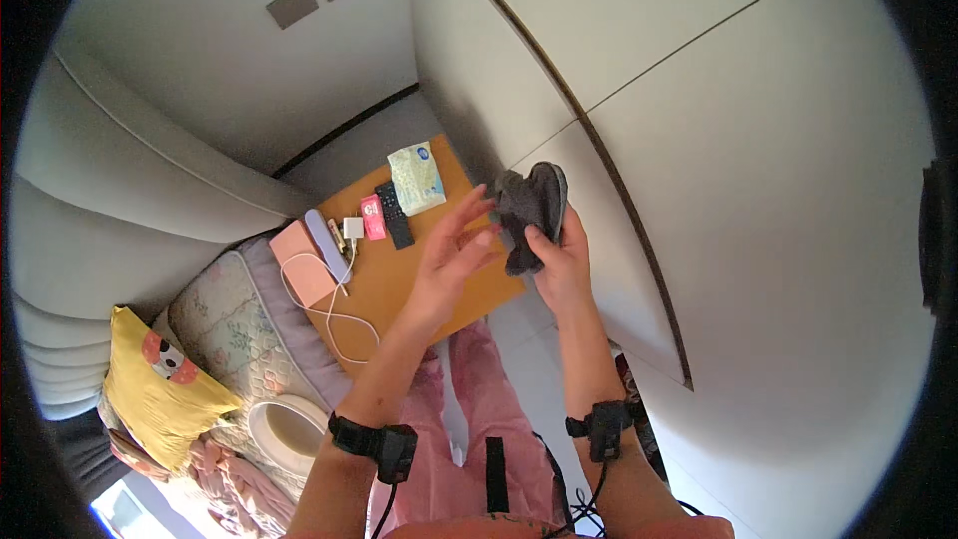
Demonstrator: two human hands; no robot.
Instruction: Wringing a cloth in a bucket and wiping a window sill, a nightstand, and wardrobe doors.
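Note:
My right hand (pixel 563 258) holds up a dark grey fabric item (pixel 530 213) with a rounded, rimmed edge on its right side. My thumb lies across its front; the exact kind of item cannot be made out. Just left of it is my left hand (pixel 453 251), fingers spread, with the fingertips close to the item's edge. Whether they touch it is unclear. Beneath both hands is an orange-brown wooden tabletop (pixel 397 284).
On the tabletop are a white-green packet (pixel 417 178), a black remote control (pixel 394 215), a pink packet (pixel 373 217), a white charger (pixel 353 227) with cable, a lavender case (pixel 328 243) and a pink box (pixel 303 263). A white bucket (pixel 288 430) and yellow pillow (pixel 168 385) rest on the bed. White panels (pixel 748 202) stand right.

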